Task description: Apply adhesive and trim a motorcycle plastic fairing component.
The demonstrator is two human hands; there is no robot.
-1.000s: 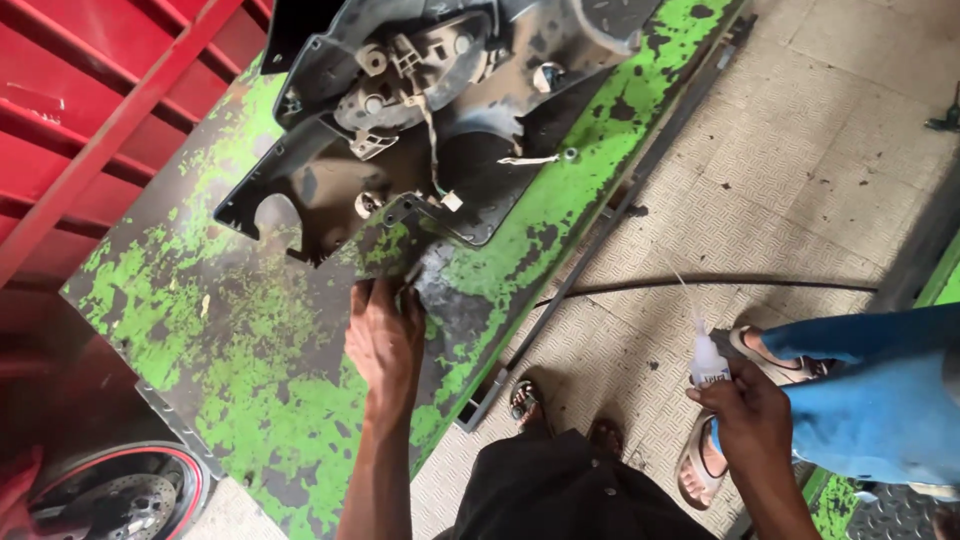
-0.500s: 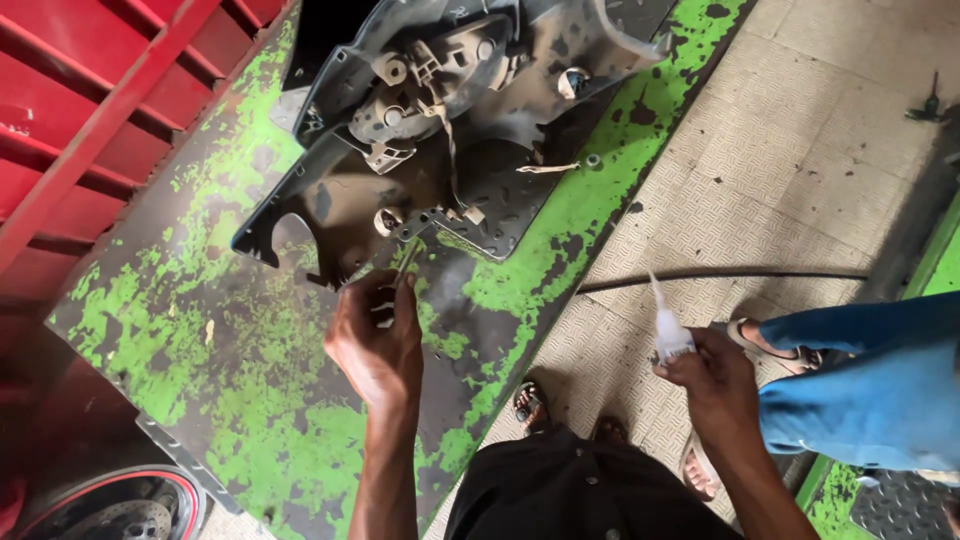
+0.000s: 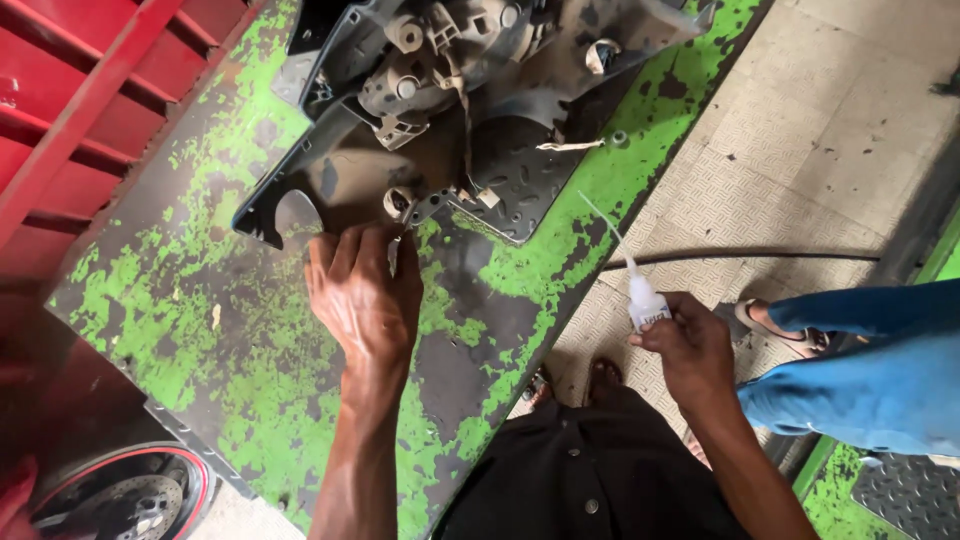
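The left hand point(image 3: 362, 300) lies palm down on the worn green bench point(image 3: 150, 310), fingers together, tips touching the lower edge of the grey panel point(image 3: 470, 110) at 12 o'clock; whether it grips anything cannot be told. The panel's top is cut off by the frame. The right hand point(image 3: 695, 350), at 3 o'clock off the bench, is closed around a small white bottle point(image 3: 645, 303), its thin nozzle pointing to 11 o'clock. A blue-trousered leg point(image 3: 860, 360) stands beyond; a wheel point(image 3: 125, 500) shows at 7 o'clock, half hidden.
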